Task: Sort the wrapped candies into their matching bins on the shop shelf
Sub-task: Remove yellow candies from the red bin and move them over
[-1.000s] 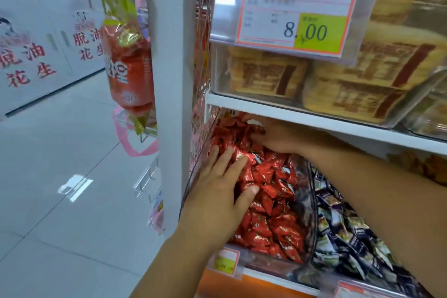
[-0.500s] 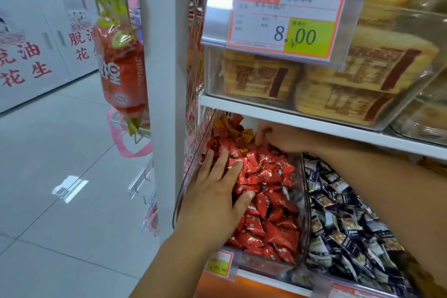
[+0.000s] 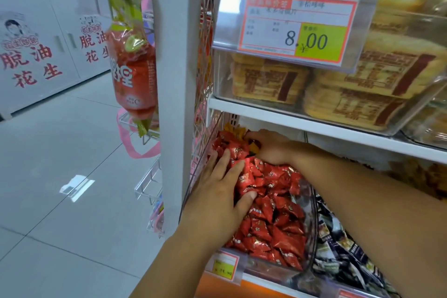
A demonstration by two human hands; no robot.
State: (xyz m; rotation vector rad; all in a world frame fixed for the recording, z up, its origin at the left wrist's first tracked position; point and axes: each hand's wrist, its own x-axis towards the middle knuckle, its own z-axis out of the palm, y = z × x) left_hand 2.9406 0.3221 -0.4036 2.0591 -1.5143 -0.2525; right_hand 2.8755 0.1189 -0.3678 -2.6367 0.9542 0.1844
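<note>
fingers [image 3: 225, 159] on red candies [image 3: 273, 203], white shelf [image 3: 302, 124], tiled floor [image 3: 60, 152]

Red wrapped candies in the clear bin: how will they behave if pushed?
Probably slippery: the red wrapped candies have glossy wrappers. Heaped loose under the left hand, they would likely shift and spill aside. Small pieces, so probably light each.

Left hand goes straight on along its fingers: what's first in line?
The left hand lies flat on the red candies; more of that heap is first, then probably the orange candies at the back. Depth is unclear.
</note>
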